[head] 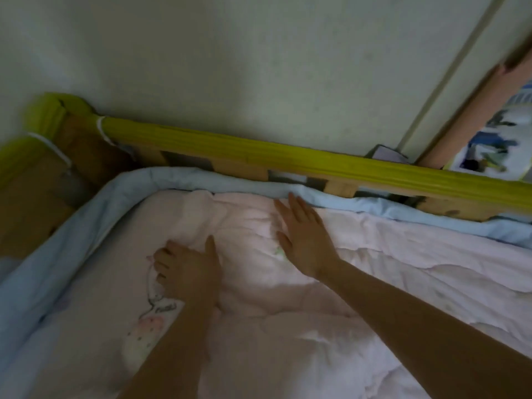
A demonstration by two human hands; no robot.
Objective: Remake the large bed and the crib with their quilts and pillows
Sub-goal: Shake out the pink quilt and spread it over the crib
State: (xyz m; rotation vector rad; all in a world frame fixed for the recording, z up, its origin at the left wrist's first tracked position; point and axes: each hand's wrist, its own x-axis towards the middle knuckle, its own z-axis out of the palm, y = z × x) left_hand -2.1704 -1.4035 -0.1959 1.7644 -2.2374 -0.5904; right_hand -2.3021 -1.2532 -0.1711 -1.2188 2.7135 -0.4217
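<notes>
A pale pink quilt (374, 283) with a printed cartoon figure lies spread inside the crib. A light blue padded bumper (95, 214) runs round its edge, under the wooden crib rail with yellow-green padding (288, 159). My right hand (302, 237) lies flat on the quilt with fingers straight, fingertips near the blue bumper. My left hand (187, 269) rests on the quilt to the left with its fingers bent down into the fabric; whether it pinches the cloth I cannot tell. The frame is blurred.
A plain wall (230, 67) stands right behind the crib rail. At the far right a pinkish wooden post (472, 110) and a blue-and-white patterned cloth (495, 145) show beyond the rail.
</notes>
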